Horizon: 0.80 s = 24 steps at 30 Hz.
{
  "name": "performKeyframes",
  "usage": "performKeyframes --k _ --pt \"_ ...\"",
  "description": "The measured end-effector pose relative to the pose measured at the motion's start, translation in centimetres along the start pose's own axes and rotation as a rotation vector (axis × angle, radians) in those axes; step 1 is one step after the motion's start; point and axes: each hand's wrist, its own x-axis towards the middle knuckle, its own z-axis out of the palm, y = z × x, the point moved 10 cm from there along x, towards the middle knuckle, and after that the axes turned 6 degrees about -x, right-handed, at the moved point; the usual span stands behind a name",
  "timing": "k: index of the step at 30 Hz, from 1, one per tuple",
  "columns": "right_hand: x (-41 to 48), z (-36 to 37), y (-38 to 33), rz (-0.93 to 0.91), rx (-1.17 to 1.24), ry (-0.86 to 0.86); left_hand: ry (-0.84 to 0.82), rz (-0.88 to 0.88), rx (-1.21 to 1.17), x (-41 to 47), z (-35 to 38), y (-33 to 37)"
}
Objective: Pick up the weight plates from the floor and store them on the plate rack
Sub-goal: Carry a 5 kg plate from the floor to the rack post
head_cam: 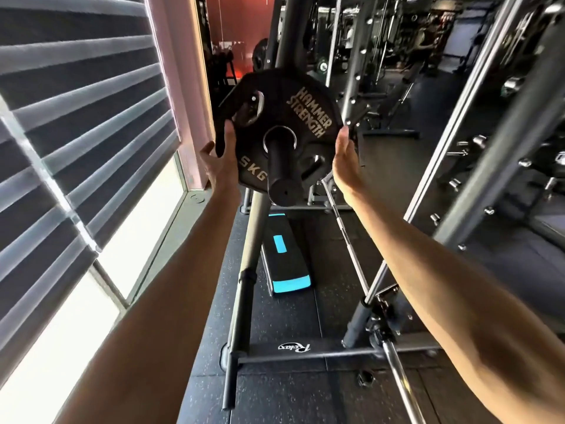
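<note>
The plate rack [244, 270] is the largest task item: a dark tubular steel frame standing on the rubber floor beside the window. One storage peg [279, 172] projects from it toward the camera. One weight plate [305, 117] is in view, threaded on that peg through its centre hole and seated well back from the peg's end cap. It reads "HAMMER STRENGTH" and "5 KG".

Handling, as a judgement: the plate is rigid and dense but light for its class, so one person manages it easily. The black coating appears to be rubber or urethane, which should offer fair grip. The cut-out grip slots near the rim, or opposite points on the rim, are the best places to take hold. Keep fingers clear of the gap between plate and rack.

Hand state:
- Left hand [218, 162]: partly closed on the plate's lower left rim, thumb on the front face.
- Right hand [345, 157]: open and flat along the right rim; whether it touches cannot be told.

Count:
- Plate rack: one.
- Pegs clearly visible: one.
- Weight plates clearly visible: one. None is seen on the visible floor.
- Bare barbell [351, 240] leaning at right: one.
- Aerobic step platform [286, 258], black and blue: one.
</note>
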Motion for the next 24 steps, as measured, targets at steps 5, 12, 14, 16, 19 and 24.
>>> performKeyframes --k 5,12,14,16,19,24 --pt "-4.5 0.5 10.7 0.161 -0.256 -0.146 0.194 -0.137 0.15 -3.1 -3.3 -9.7" --pt "-16.7 -4.6 26.1 0.462 -0.537 -0.504 -0.112 -0.495 0.727 -13.2 -1.5 -27.3" --pt "-20.1 -8.1 30.3 0.53 -0.585 -0.556 -0.262 -0.573 0.893 -17.5 -0.1 -32.5" --pt "-23.1 -12.7 34.6 0.585 -0.68 -0.583 -0.41 -0.631 1.029 -22.3 1.8 -37.3" --pt "-27.6 -20.0 40.2 0.678 -0.725 -0.558 -0.639 -0.706 1.181 -30.1 5.4 -44.3" --pt "-34.3 -31.1 47.7 0.812 -0.768 -0.538 -1.058 -0.665 1.479 -41.5 12.1 -52.6"
